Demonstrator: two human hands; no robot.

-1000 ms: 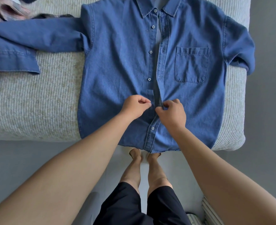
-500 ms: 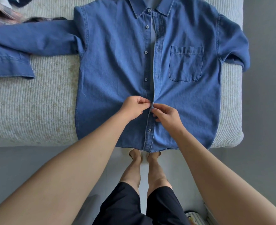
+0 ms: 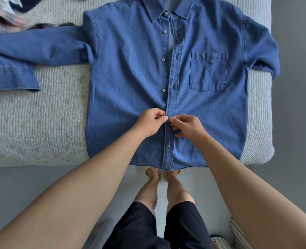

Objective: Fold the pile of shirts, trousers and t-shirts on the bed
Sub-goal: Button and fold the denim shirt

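Observation:
A blue denim shirt [image 3: 130,83] lies face up on the bed [image 3: 40,123], collar at the far side, hem hanging slightly over the near edge. Its left sleeve stretches across the bed to the left; the right sleeve drapes over the bed's right edge. My left hand [image 3: 149,122] pinches the button side of the placket near the lower middle. My right hand [image 3: 186,125] pinches the buttonhole side right beside it. The two hands' fingertips almost touch. The upper buttons are undone and the front gapes near the collar.
A heap of other clothes [image 3: 3,18], pinkish patterned and dark pieces, sits at the bed's far left corner. The grey floor [image 3: 296,105] runs along the right side of the bed. My bare feet [image 3: 162,174] stand at the bed's near edge.
Both hands stayed at the same spot on the placket and drew the two front edges together. My right hand's fingers shifted from a closed fist to a fingertip pinch.

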